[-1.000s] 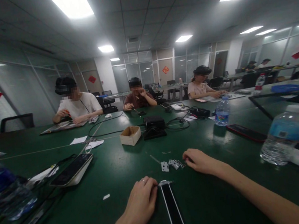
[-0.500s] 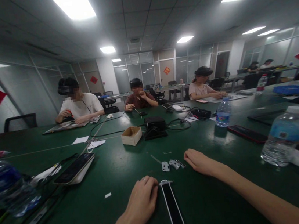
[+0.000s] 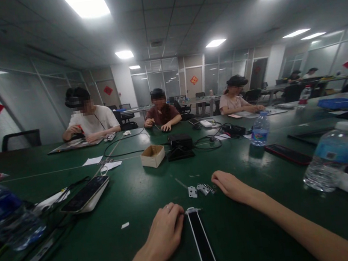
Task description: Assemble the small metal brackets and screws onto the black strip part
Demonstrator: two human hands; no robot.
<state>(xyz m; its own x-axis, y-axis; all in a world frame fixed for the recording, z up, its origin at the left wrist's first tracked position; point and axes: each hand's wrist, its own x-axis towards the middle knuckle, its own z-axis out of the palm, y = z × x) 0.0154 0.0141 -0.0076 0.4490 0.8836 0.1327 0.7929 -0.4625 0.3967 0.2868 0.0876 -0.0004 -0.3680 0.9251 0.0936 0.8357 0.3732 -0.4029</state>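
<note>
Left hand (image 3: 166, 231) rested knuckles-up on the green worktop (image 3: 135, 222), fingers curled, touching the top end of a long black strip w/ silver edges (image 3: 202, 242). Couldn't tell if the grip actually pinched it or just pressed. Right hand (image 3: 230, 186) lay loosely closed just beside a few small silver metal bits (image 3: 201, 190), fingertips next to them, nothing visibly held. Cardboard box (image 3: 153, 156) further back, phone on white pad (image 3: 85, 195) off to the left, water bottle (image 3: 333, 161) at right.

The room is lit dimly from above by ceiling panels (image 3: 85, 2), which are blown out to glare. Straight lines are bent toward the edges, and the near bottle (image 3: 3, 217) is blurred.
</note>
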